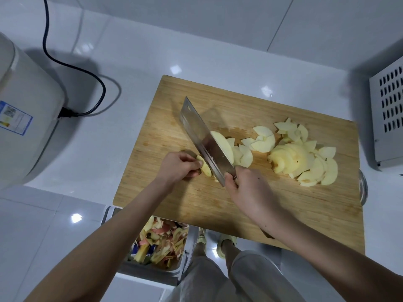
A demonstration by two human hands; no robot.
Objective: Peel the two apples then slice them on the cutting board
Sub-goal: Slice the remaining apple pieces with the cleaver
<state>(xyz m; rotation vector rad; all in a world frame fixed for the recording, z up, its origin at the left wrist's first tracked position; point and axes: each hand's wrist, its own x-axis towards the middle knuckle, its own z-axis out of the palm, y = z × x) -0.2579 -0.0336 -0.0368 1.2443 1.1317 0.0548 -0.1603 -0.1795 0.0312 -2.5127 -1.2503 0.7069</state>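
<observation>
A wooden cutting board (178, 199) lies on the white counter. My left hand (177, 166) pinches a small peeled apple piece (205, 167) on the board. My right hand (244, 186) grips the handle of a steel cleaver (200, 136), whose blade stands edge-down against that piece. One apple slice (222, 144) clings to the blade's right face. More slices (262, 139) lie to the right of the blade, and a larger heap of slices (305, 162) sits further right on the board.
A white appliance (24, 118) with a black cord (87, 75) stands at the left. A vented metal box (388, 118) sits at the right edge. Below the counter, a bin (159, 245) holds apple peels. A glass rim (363, 188) shows beside the board's right edge.
</observation>
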